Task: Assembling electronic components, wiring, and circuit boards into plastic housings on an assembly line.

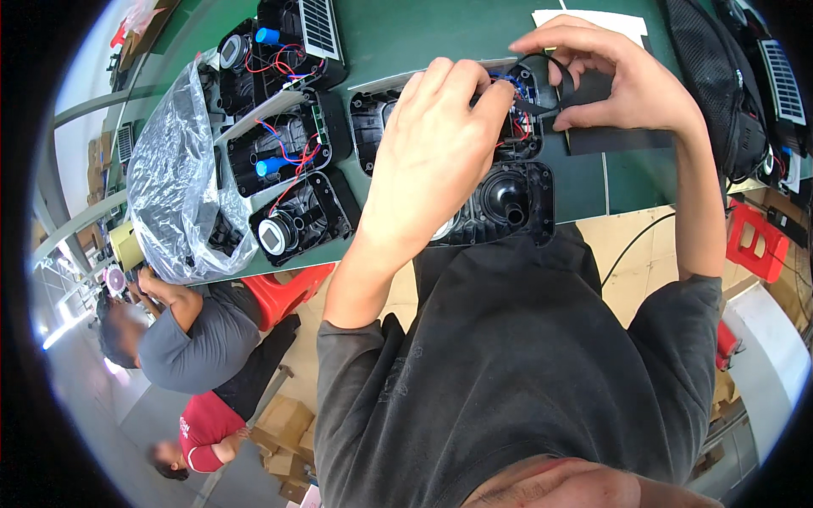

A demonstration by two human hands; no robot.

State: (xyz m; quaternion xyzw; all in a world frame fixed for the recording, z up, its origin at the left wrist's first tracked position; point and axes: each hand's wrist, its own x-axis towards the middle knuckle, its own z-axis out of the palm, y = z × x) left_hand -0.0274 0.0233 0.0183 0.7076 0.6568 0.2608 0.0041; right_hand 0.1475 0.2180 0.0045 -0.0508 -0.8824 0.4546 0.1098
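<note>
- Crowding both hands around an open black housing [364, 131] on the green bench [385, 38], this person has it straight ahead, probably so they can look right down into the electronics
- left hand [440, 123] reaches up from 7 o'clock and arches over the middle of the housing, hiding a good chunk of it. Fingers bent, thumb and forefinger tips close together by the red and blue wires [521, 127]. Can't tell if they're pinching a wire, the strip or nothing, too cluttered down there
- right hand [635, 89] sits off toward 2 to 3 o'clock, thumb and forefinger spread wide in a C, the other fingers curled in. A thin black strip [533, 108] loops in that gap and runs toward 9 o'clock, to the housing's edge. Can't tell whether the curled fingers really grip it; my guess is the wide C keeps the loop open
- other half-shell [538, 193] with a round black part lies at 5 o'clock, near the bench edge, maybe kept close because wires join the two, though the left arm blocks that
- black sheet [618, 142] at 3 o'clock under the right hand, white sheet [635, 25] at 2
- another open housing [241, 173] at 9 o'clock with a blue cylinder [269, 165] inside, likely parked aside for elbow room
</note>
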